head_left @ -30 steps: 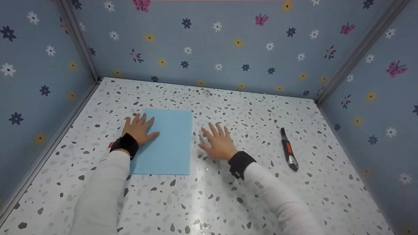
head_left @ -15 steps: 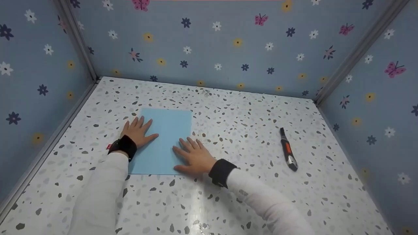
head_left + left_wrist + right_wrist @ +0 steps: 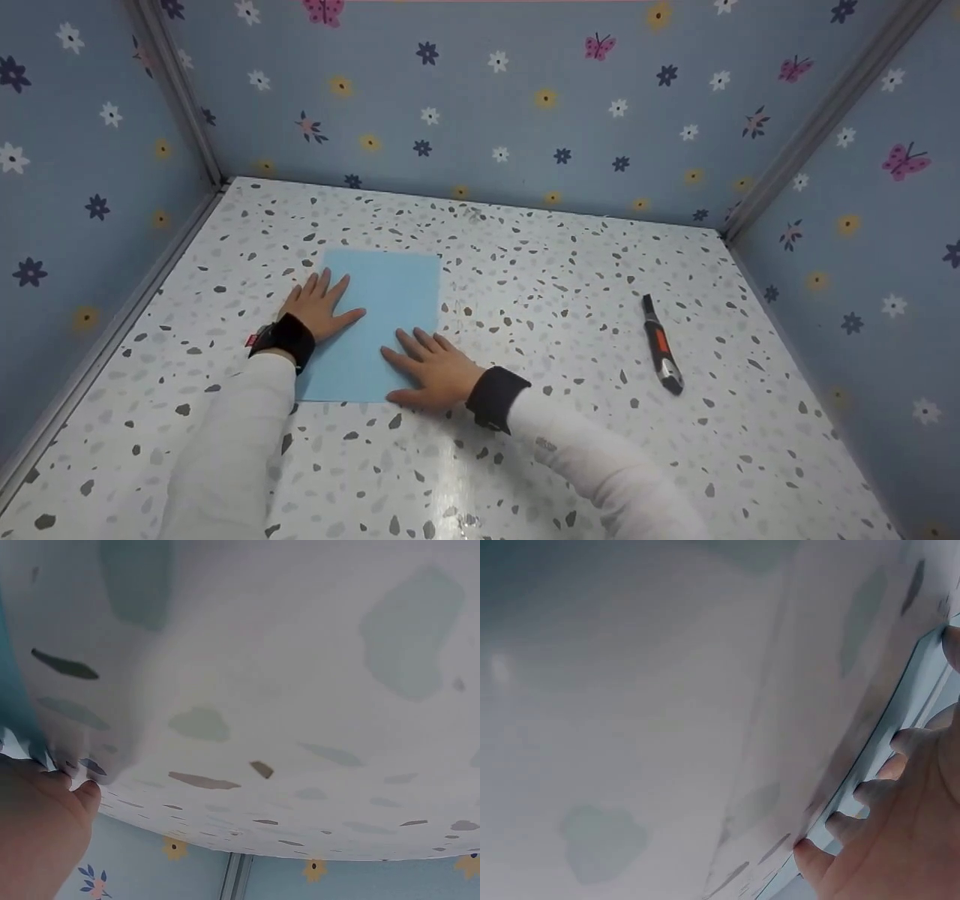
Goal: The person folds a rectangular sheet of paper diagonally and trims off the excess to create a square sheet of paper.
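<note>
A light blue rectangular sheet, like paper or thin card, lies flat on the speckled table. My left hand rests on its left edge, fingers spread and thumb reaching inward over the blue. On the lower right part of the sheet lies my right hand, its fingers spread and pointing left. In the right wrist view, the fingers sit along the sheet's edge. The left wrist view shows the hand beside a strip of blue. Neither hand grips anything.
A black and orange utility knife lies on the table to the right, out of both hands' reach as they lie. Blue flower-patterned panels with grey metal corner posts enclose the back and sides of the table.
My right hand has moved left and toward me, from the bare table beside the sheet onto its lower right part. The left hand stays almost where it was.
</note>
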A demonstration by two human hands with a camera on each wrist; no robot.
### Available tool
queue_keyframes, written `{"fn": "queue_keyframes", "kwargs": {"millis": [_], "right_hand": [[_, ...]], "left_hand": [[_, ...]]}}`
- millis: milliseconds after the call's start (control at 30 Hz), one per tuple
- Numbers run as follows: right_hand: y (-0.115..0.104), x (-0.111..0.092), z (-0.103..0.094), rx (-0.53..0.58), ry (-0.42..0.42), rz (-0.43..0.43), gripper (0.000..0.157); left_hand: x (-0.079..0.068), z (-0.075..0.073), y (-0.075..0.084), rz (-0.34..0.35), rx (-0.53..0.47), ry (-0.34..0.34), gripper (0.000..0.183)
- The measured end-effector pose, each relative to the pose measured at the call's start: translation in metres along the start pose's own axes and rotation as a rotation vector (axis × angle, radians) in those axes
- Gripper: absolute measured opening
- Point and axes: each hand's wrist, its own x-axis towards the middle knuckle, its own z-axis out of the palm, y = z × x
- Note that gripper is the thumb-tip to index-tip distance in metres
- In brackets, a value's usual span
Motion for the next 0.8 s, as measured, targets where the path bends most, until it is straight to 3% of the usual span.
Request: {"fn": "queue_keyframes", "kwargs": {"millis": [533, 800], "right_hand": [[-0.005, -0.011, -0.018, -0.024, -0.058, 0.008, 0.075], [0.003, -0.015, -0.013, -0.040, -0.086, 0.009, 0.076]], "left_hand": [[0.006, 0.008, 0.000, -0.023, -0.008, -0.009, 0.092], [0.002, 0.008, 0.001, 0.046, 0.076, 0.017, 0.089]]}}
